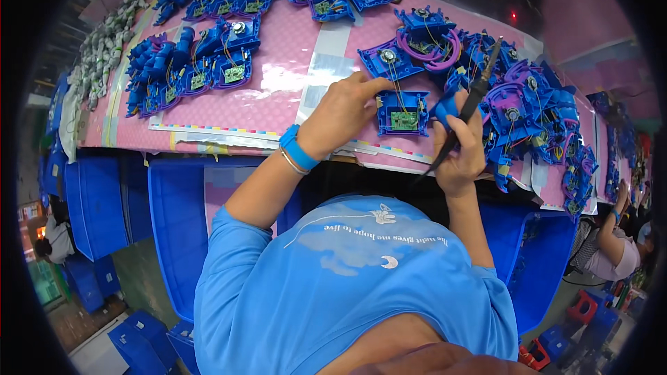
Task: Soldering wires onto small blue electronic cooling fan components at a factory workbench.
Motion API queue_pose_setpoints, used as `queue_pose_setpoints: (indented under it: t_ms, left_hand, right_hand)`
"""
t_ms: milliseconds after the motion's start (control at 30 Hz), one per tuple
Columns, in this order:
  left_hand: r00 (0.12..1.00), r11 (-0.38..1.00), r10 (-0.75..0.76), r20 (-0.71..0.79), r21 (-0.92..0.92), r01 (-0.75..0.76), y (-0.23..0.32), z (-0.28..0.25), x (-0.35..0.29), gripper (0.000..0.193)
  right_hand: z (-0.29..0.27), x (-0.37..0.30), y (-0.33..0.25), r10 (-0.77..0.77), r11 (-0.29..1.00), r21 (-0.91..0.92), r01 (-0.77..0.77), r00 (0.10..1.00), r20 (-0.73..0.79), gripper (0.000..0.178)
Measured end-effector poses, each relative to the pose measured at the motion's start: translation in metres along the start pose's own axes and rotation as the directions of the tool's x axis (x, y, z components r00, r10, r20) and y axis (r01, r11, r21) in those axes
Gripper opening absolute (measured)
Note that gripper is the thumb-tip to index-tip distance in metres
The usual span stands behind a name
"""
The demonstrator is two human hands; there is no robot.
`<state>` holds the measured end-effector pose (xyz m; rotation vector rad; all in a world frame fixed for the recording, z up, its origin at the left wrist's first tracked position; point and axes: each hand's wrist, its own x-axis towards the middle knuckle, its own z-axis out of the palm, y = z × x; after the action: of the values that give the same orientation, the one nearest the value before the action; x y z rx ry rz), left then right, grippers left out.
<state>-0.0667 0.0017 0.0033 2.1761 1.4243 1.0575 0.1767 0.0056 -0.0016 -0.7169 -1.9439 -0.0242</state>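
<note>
An opened blue plastic housing lies at the table's front edge. Its upper half (389, 61) carries a round speaker, and thin wires join it to the lower half (403, 117), which holds a green circuit board (404, 121). My left hand (345, 112) has its fingers closed at the lower left edge of the speaker half. In my right hand (461, 144) is a soldering iron (479, 87) with a dark grip, its tip pointing up and away. A rounded blue part (445, 109) of the housing sits against my right fingers.
Many similar blue housings with purple rings are heaped at the right (513, 107). More stand in rows at the left (198, 76) and back. Grey bundles (108, 45) line the far left. Blue bins (170, 236) stand below the pink-covered table (285, 62). Another person (615, 246) sits at the right.
</note>
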Motion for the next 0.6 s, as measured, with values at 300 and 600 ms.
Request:
queue_pose_setpoints:
  t_ms: [300,600]
  left_hand:
    - [0.994,0.995,-0.095,-0.051,0.035,0.097,0.016,0.003,-0.027,0.023]
    - [0.994,0.993,-0.096,-0.041,-0.067,0.094,0.003,-0.007,-0.026,0.046]
  right_hand:
    - [-0.003,-0.021,-0.019,-0.048,0.977,0.211,0.025,0.994,0.102,0.033]
    - [0.014,-0.028,-0.016,0.114,0.990,0.069,-0.126,0.981,0.159,0.036]
